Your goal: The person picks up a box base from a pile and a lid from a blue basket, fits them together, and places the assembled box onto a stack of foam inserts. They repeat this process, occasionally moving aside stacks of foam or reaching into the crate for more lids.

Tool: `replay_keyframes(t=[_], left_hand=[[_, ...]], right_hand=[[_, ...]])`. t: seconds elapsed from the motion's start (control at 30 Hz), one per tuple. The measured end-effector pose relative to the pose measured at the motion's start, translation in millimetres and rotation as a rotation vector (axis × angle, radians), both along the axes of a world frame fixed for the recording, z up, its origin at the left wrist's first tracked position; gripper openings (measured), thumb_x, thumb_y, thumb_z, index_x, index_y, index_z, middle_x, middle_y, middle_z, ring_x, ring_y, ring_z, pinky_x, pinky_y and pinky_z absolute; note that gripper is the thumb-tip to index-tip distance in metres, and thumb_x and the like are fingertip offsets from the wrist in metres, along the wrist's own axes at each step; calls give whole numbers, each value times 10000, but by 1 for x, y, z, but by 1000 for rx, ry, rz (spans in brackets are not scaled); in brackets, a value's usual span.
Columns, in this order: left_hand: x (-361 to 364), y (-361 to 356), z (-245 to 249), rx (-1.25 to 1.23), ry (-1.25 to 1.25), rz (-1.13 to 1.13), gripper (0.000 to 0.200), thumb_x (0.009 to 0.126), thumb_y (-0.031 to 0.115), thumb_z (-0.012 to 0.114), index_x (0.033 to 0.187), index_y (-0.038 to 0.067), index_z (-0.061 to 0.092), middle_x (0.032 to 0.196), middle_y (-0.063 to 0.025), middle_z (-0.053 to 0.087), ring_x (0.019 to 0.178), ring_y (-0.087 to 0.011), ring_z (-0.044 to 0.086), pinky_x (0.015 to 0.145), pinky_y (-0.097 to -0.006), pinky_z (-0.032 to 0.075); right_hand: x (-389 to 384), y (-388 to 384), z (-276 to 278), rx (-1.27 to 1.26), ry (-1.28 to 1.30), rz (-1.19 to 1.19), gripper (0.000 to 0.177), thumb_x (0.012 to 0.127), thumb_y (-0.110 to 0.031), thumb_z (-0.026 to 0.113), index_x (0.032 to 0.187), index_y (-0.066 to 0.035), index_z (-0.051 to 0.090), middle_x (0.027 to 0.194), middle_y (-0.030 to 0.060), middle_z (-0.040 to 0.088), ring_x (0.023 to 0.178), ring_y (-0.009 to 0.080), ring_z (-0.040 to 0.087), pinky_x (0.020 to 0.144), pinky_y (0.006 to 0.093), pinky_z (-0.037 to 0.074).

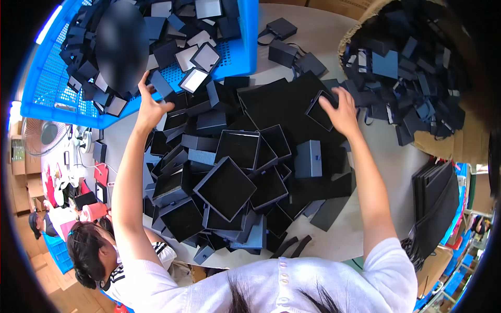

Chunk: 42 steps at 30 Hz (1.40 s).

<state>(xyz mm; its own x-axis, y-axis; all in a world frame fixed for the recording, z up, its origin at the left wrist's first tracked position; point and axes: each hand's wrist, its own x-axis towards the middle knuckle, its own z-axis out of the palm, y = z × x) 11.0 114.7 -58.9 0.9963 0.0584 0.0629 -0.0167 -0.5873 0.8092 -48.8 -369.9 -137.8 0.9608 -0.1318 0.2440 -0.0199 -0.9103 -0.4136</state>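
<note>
My left hand (151,110) is at the near edge of the blue plastic crate (180,73), thumb and forefinger spread apart. A small dark blue box (160,85) sits right at its fingertips. On the right, my right hand (343,113) grips a small open black box (319,112), thumb over its wall and fingers on the far side. Between my arms lies a heap of dark boxes, among them an open box tray (225,188) and a closed blue box (309,159). Dark box pieces with pale inner faces fill the crate.
A large carton (430,140) full of dark boxes stands at the right. Several boxes with ribbons (282,28) lie at the back of the table. Flat black sheets (433,201) are stacked at the right edge. Another person (91,255) sits at lower left, near a fan (44,134).
</note>
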Motion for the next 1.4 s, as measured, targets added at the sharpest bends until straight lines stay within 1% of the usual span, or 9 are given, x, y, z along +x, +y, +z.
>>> replay_keyframes(t=[0.17,0.4,0.63,0.7,0.93,1.03,1.1,1.23,1.4], left_hand=[[-48,-70,45,-594,138,-289,1104,533,-72,684,1472,213,177,1300,-162,416,1149,-326,516,958,-423,473],[-31,-171,25,-302,186,-740,1116,547,-44,738,1470,183,154,1285,-151,382,1219,-302,411,1064,-372,312],[-13,-219,-25,-440,664,-904,965,655,114,851,1414,146,256,1155,-105,456,1103,-214,502,983,-332,398],[-9,-225,-30,-195,927,-427,898,656,91,854,1377,106,320,1028,-113,522,1057,-226,536,947,-335,431],[-15,-207,-70,-98,247,-220,556,751,78,657,1266,-20,471,1054,-216,648,1003,-316,634,862,-351,499],[-23,-219,-56,-136,109,-157,504,889,157,556,1342,7,394,1113,-219,610,964,-312,637,831,-364,525],[-51,-244,-8,-684,248,-133,531,958,200,472,1425,73,256,1223,-221,523,953,-318,629,778,-379,562],[-68,-251,19,-562,147,-299,508,1019,321,335,1461,136,164,1220,-231,507,939,-292,631,526,-353,586],[-64,-234,6,-368,-50,-338,435,1004,299,426,1362,112,266,1166,-194,537,950,-267,612,716,-337,541]], right_hand=[[65,4,5,188,479,-63,782,714,-510,739,1257,6,512,1224,223,576,1136,343,559,969,387,432],[96,3,51,456,1081,206,808,668,-536,775,1286,-79,530,1271,152,527,1101,281,545,868,501,453],[86,21,-25,561,720,-61,618,876,-289,659,1359,10,414,1155,192,619,805,315,701,610,369,582],[77,16,-40,1153,480,-139,530,877,-291,660,1274,13,483,1059,144,655,753,284,697,614,358,575],[28,24,42,1528,14,-40,432,959,-283,541,1295,-36,427,1231,101,545,1018,207,578,824,337,504],[-6,60,53,1335,-120,72,370,968,-237,520,1245,-9,428,1166,108,546,1073,165,509,895,290,441],[-22,78,55,1121,-61,86,369,947,-221,533,1219,8,434,1190,153,525,1106,208,491,975,321,378],[-18,95,39,790,-243,102,450,943,-192,505,1309,10,339,1408,240,323,1302,365,326,1088,434,256],[-27,108,73,870,-328,237,457,938,-140,502,1338,13,342,1438,218,321,1357,353,299,1113,422,239]])
